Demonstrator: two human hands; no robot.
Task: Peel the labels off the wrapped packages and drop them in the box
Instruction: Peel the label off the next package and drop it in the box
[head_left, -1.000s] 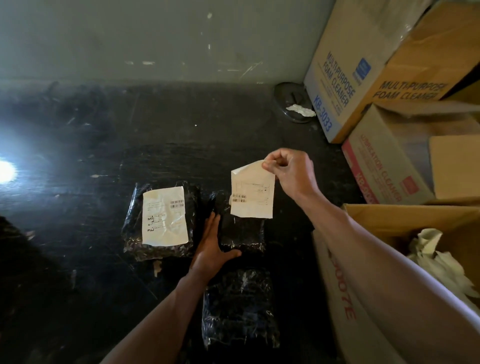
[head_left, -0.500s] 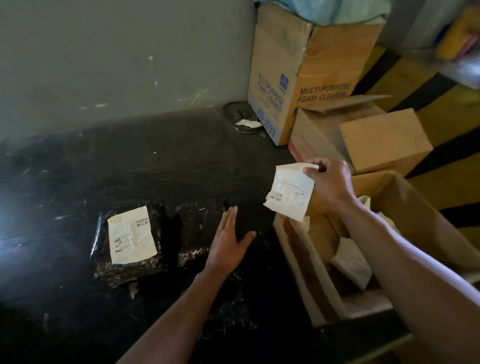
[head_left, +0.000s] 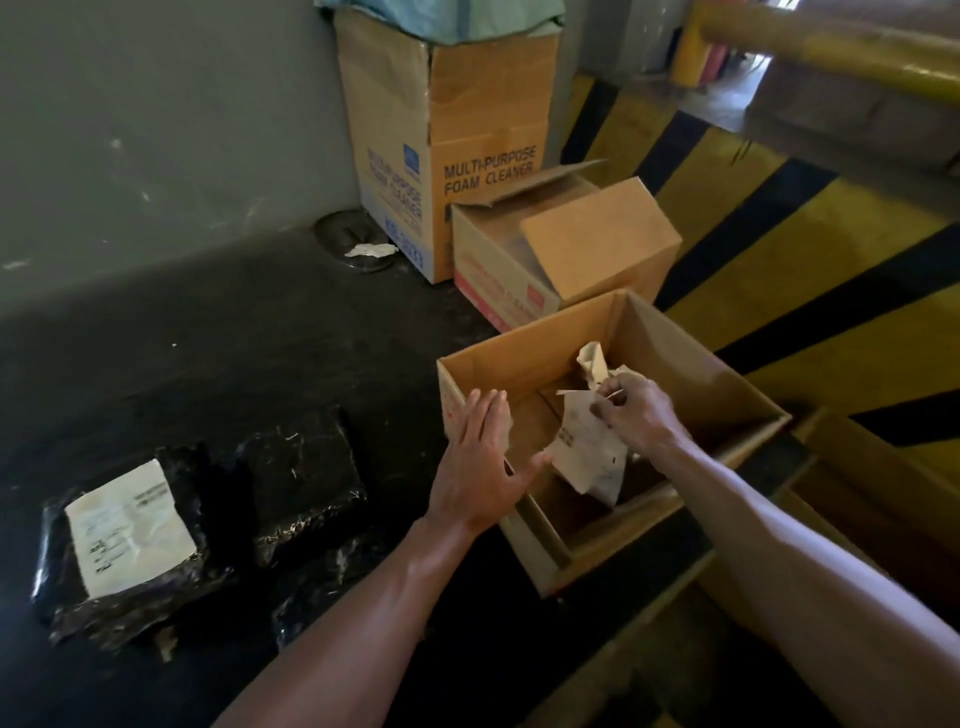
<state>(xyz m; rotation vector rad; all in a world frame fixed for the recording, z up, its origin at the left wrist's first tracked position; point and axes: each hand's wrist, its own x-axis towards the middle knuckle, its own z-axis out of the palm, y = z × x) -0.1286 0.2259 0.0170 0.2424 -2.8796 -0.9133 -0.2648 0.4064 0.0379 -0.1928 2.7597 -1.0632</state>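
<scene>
So the right hand (head_left: 641, 413) is down inside the open cardboard box (head_left: 524, 358) at about 3 o'clock of the scene, with its grip pinched tight on a peeled label (head_left: 589, 457) that hangs crumpled below the fingers, over the box floor. Another crumpled label (head_left: 592, 361) sits just behind it, toward 12 o'clock, against the box's inner wall. The left hand (head_left: 483, 467) is flat and spread wide, holding nothing, over the box's near-left rim; can't tell if it actually touches the cardboard.

Over on the dark worktop (head_left: 234, 332), around 8 o'clock, there's a black wrapped package (head_left: 171, 571) with its white label (head_left: 130, 525) still stuck on top. Just beside it, toward 3 o'clock, is a second black package (head_left: 301, 467) with a bare top, and a third one (head_left: 322, 582) sits partly under the left forearm.

Back at 12 o'clock stands a tall foam cleaner carton (head_left: 467, 156), with a smaller open carton (head_left: 566, 249) right in front of it.
</scene>
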